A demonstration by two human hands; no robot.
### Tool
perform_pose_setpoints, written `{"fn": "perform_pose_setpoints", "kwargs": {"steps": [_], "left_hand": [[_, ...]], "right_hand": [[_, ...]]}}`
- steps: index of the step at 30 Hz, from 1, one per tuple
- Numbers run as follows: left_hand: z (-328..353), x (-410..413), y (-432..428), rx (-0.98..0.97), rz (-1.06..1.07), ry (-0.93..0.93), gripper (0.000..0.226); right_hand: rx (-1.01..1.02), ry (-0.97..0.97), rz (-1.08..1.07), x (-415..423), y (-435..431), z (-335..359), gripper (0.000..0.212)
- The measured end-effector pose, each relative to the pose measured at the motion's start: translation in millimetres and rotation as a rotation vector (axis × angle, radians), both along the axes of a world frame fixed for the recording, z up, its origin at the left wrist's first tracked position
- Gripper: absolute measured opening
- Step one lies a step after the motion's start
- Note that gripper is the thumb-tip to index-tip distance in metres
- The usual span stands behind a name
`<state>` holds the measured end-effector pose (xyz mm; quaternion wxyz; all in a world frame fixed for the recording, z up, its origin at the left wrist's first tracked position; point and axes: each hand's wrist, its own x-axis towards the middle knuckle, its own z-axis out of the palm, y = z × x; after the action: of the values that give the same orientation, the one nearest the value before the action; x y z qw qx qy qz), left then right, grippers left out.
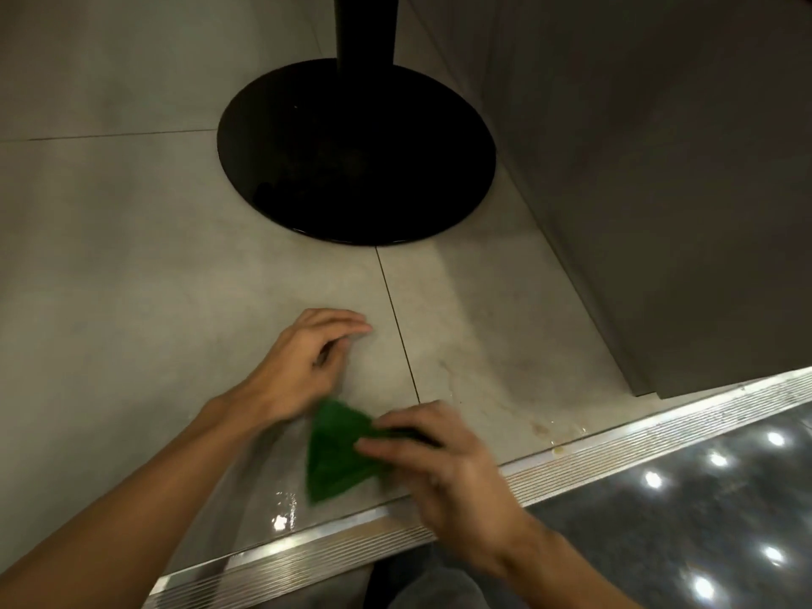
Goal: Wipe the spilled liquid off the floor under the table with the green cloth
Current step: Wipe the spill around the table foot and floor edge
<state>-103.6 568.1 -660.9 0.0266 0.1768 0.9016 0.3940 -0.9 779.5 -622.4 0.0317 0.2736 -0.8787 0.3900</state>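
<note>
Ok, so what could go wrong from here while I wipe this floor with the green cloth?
1. The yellowish drops beside the ribbed metal threshold strip lie right of the bunched green cloth; wiping could push them into the strip's grooves.
2. The glossy wet patch left of the cloth may be missed.
3. The right hand holds the cloth bunched in its grip, so it may smear rather than absorb.

The green cloth (336, 452), a blurred, crumpled triangle pinched by the right hand (444, 459), sits low over the grey floor (132, 279) on the near side of the table's round black base (356, 156). A shiny wet patch (281, 507) lies nearer still, and yellowish drops (560, 448) lie off to the right.
</note>
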Motion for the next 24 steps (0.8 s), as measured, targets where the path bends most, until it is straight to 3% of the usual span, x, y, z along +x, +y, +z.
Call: {"fn": "perform_pose_setpoints", "kwargs": {"steps": [3, 9, 16, 22, 24], "left_hand": [[-2, 1, -1, 0.008, -0.019, -0.015, 0.032], [-6, 5, -3, 0.018, -0.026, 0.013, 0.03], [-7, 5, -1, 0.028, -0.001, 0.035, 0.028], [-6, 6, -1, 0.028, -0.015, 0.025, 0.027], [-7, 5, -2, 0.016, -0.023, 0.028, 0.031]], "right_hand": [[0.17, 0.026, 0.261, 11, -20, -26, 0.033], [0.209, -0.002, 0.343, 12, 28, -30, 0.019], [0.306, 0.022, 0.205, -4, 129, -18, 0.037], [0.328, 0.058, 0.113, -15, 161, -11, 0.045], [0.307, 0.016, 0.053, -18, 166, -8, 0.038]]}}
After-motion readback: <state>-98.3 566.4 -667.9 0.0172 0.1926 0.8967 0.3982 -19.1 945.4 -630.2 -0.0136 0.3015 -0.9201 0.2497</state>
